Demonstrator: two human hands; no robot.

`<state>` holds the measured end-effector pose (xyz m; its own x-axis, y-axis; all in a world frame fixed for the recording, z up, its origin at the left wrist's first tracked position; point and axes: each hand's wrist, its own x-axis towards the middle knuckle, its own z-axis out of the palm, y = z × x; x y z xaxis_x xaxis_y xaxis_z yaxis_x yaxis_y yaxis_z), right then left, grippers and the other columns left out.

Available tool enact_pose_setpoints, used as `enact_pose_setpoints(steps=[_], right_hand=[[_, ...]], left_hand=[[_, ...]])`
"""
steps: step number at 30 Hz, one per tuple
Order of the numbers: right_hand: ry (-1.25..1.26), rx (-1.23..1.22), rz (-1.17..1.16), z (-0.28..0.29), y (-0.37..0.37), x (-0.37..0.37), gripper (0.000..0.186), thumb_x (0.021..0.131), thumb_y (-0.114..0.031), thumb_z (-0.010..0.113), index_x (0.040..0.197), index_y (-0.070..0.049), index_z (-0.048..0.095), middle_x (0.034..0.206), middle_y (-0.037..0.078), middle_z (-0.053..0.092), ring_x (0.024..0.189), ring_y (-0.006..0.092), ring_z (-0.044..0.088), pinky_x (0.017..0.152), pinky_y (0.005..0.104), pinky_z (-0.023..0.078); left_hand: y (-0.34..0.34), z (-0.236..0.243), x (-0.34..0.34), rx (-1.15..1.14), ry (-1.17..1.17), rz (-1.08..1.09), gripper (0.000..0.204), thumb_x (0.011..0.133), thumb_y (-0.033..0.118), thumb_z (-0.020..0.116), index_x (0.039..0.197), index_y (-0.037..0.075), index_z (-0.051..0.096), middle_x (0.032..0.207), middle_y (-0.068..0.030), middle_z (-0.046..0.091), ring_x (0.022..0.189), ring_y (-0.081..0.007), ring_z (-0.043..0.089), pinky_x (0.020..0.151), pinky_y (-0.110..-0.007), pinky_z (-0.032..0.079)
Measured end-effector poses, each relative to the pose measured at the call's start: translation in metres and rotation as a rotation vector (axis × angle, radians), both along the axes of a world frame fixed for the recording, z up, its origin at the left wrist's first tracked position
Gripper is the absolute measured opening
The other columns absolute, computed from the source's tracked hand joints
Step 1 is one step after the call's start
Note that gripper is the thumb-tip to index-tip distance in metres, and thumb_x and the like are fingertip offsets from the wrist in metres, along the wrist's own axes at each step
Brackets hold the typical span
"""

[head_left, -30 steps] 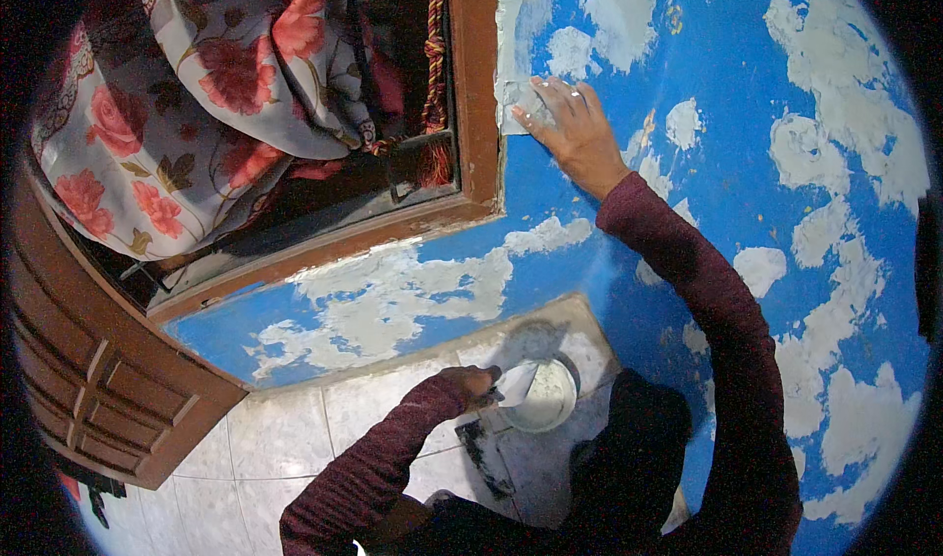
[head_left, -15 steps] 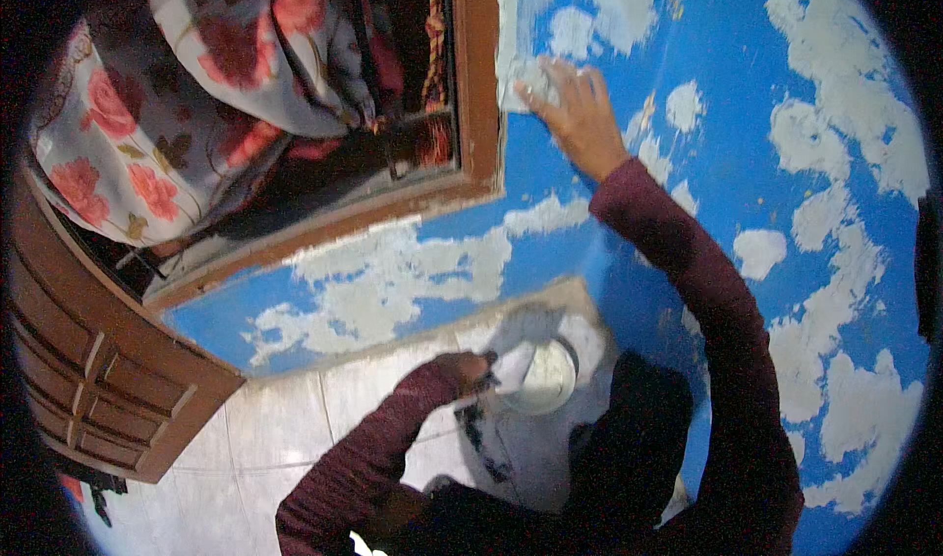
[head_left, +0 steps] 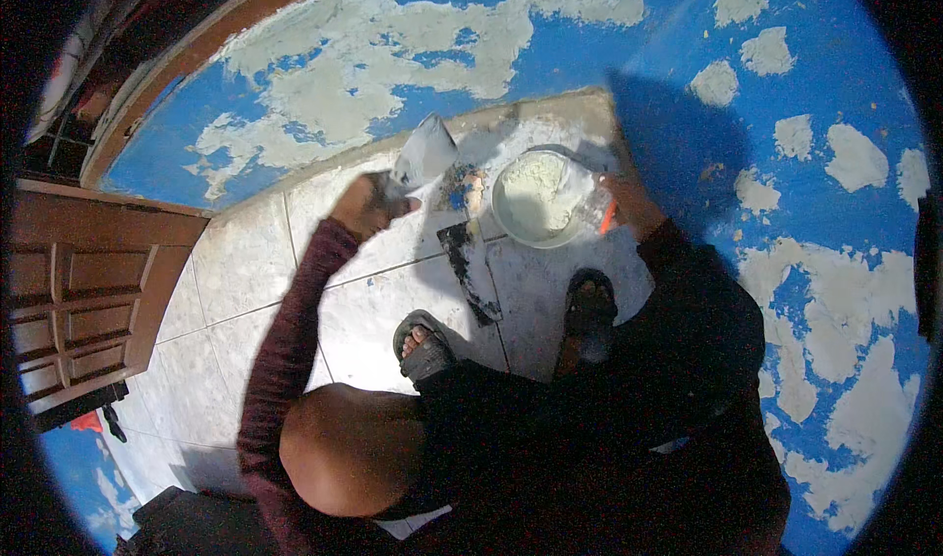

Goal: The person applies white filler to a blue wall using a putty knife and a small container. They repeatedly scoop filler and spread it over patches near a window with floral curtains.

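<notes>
My left hand is closed around the handle end of a putty knife with a broad grey-white blade, raised above the floor just left of the bowl. At the right side of the round bowl, my right hand grips an orange-handled scraper. Its pale blade reaches over the rim toward the whitish putty inside; whether it touches the putty I cannot tell. The bowl stands on the tiles close to the wall corner.
Pale filler patches cover parts of the blue wall. A black-and-white stained strip lies on the tiled floor between my sandalled feet and the wall. Further left stands a brown panelled door, below the window frame.
My right hand has come down from the wall beside the window frame to the bowl. My left hand has shifted left of the bowl with the putty knife. The view has tilted downward.
</notes>
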<state>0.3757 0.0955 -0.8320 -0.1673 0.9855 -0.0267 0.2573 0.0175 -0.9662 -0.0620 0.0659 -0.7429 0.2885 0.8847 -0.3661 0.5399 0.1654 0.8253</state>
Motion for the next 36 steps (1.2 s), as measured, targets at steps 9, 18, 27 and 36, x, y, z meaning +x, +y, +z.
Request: enact_pose_setpoints(steps=[9, 18, 27, 36], right_hand=[[-0.767, -0.081, 0.187, -0.070, 0.012, -0.037, 0.038, 0.075, -0.030, 0.070, 0.096, 0.002, 0.068, 0.085, 0.016, 0.071, 0.073, 0.0393, 0.067, 0.067, 0.0415, 0.053], [-0.832, -0.240, 0.144, -0.061, 0.041, -0.111, 0.035, 0.079, -0.024, 0.056, 0.092, 0.007, 0.064, 0.094, 0.030, 0.064, 0.093, 0.0444, 0.062, 0.082, 0.0491, 0.049], [-0.946, -0.215, 0.313, -0.042, 0.034, -0.152, 0.026, 0.077, -0.019, 0.056, 0.088, 0.002, 0.067, 0.092, 0.026, 0.065, 0.094, 0.0414, 0.063, 0.085, 0.0507, 0.047], [-1.108, 0.237, 0.708, -0.063, 0.004, -0.135, 0.016, 0.083, -0.021, 0.061, 0.088, -0.006, 0.066, 0.105, 0.016, 0.060, 0.099, 0.0330, 0.061, 0.080, 0.0483, 0.048]], left_hand=[[-0.041, -0.203, 0.125, 0.020, -0.563, 0.610, 0.031, 0.081, 0.008, 0.073, 0.107, 0.003, 0.058, 0.097, -0.0084, 0.067, 0.082, -0.0174, 0.063, 0.069, -0.033, 0.053], [-0.021, -0.238, 0.148, 0.096, -0.675, 0.668, 0.039, 0.079, -0.003, 0.073, 0.112, 0.001, 0.055, 0.104, -0.0080, 0.065, 0.086, -0.0178, 0.063, 0.075, -0.032, 0.053], [-0.017, -0.220, 0.138, 0.154, -0.546, 0.521, 0.039, 0.078, 0.000, 0.073, 0.113, 0.001, 0.055, 0.107, -0.0086, 0.065, 0.090, -0.0176, 0.063, 0.077, -0.030, 0.051], [-0.022, -0.236, 0.141, 0.055, -0.776, 0.574, 0.034, 0.084, 0.006, 0.069, 0.113, -0.001, 0.053, 0.096, -0.0051, 0.066, 0.082, -0.0159, 0.062, 0.070, -0.029, 0.051]])
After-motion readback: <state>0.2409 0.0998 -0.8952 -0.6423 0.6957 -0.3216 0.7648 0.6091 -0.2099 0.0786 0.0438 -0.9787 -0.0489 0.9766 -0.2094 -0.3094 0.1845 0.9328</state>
